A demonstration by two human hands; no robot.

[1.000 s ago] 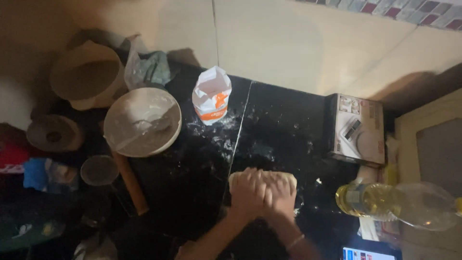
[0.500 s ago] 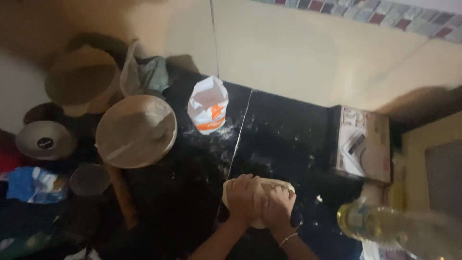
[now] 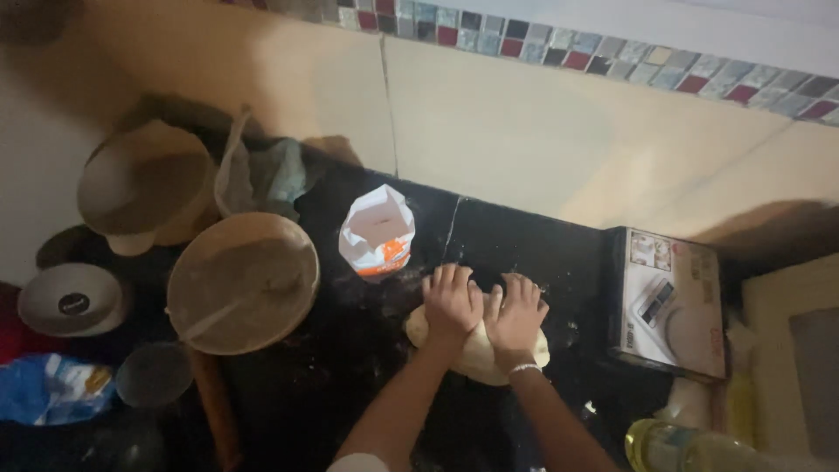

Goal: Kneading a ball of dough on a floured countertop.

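Both hands are pressed flat on a lump of pale dough point(image 3: 476, 350) lying on the dark counter point(image 3: 350, 393) toward its front edge, right of the middle. The left hand point(image 3: 451, 301) lies palm down, fingers spread and extended, not clenched; the right hand point(image 3: 516, 315) likewise, touching the left, a thin bracelet point(image 3: 524, 369) at its wrist.

Progress, as judged: the dough is already one cohesive mass, partly flattened and uneven at the edges; it is not yet rolled into a sheet.

Surroundings: an open flour bag point(image 3: 377, 232) stands just behind the hands. A floured mixing bowl point(image 3: 243, 281) sits to the left, a second bowl point(image 3: 144, 188) toward the back left corner. A rolling pin point(image 3: 214, 406) lies near the front left. A boxed kitchen scale point(image 3: 669, 301) occupies the right edge, an oil bottle point(image 3: 699, 447) the front right corner. Flour dust is scattered around the dough. Nothing obstructs the hands.
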